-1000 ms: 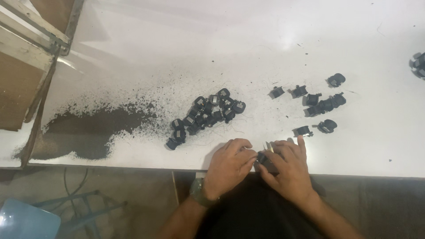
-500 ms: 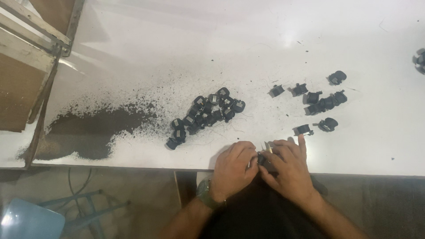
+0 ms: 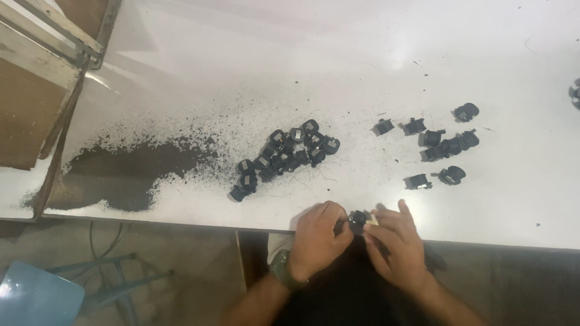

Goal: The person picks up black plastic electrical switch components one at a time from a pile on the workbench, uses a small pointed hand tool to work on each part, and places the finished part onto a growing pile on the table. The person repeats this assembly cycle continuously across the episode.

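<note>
My left hand [image 3: 317, 238] and my right hand [image 3: 396, 244] meet at the near edge of the white table [image 3: 374, 66], both pinching one small black part [image 3: 356, 221] between their fingertips. A small pale piece [image 3: 373, 220] shows at my right fingertips. A heap of similar black parts [image 3: 284, 156] lies just beyond my left hand. A looser group of black parts [image 3: 438, 145] lies beyond my right hand.
Dark powder [image 3: 124, 175] is piled and scattered over the table's left part. A wooden frame [image 3: 36, 72] stands at the far left. A blue stool [image 3: 36, 299] is on the floor below. Another black part [image 3: 574, 93] sits at the right edge.
Both hands have stayed at the table edge on the same small part, shifting slightly toward me. The heaps on the table have not moved.
</note>
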A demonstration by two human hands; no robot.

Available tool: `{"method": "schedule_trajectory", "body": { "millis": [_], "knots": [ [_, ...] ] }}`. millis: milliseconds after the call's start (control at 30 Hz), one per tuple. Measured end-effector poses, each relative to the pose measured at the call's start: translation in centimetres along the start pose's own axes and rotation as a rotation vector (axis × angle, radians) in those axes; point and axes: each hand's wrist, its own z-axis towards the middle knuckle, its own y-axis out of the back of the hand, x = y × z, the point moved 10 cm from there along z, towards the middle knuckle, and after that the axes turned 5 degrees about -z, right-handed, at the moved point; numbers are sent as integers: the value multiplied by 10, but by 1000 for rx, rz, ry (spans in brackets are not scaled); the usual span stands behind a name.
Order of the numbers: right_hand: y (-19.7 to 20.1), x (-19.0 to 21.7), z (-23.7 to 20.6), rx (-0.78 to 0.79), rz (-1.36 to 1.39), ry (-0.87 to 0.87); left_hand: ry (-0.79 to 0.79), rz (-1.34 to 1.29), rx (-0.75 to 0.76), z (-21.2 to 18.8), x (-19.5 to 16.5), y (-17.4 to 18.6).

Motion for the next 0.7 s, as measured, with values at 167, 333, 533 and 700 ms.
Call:
{"method": "schedule_trajectory", "body": {
  "millis": [167,333,533,700],
  "knots": [
    [-12,-2,-13,10,61,-3,9,-131,26,-4,3,-5],
    [-14,-3,-15,-2,31,-15,-13,-184,-22,-8,0,-2],
    [-12,-2,-13,14,71,-36,28,-200,18,-9,4,-5],
    [-10,-3,-8,4,143,-70,4,-238,-1,-12,3,-3]
  ]
}}
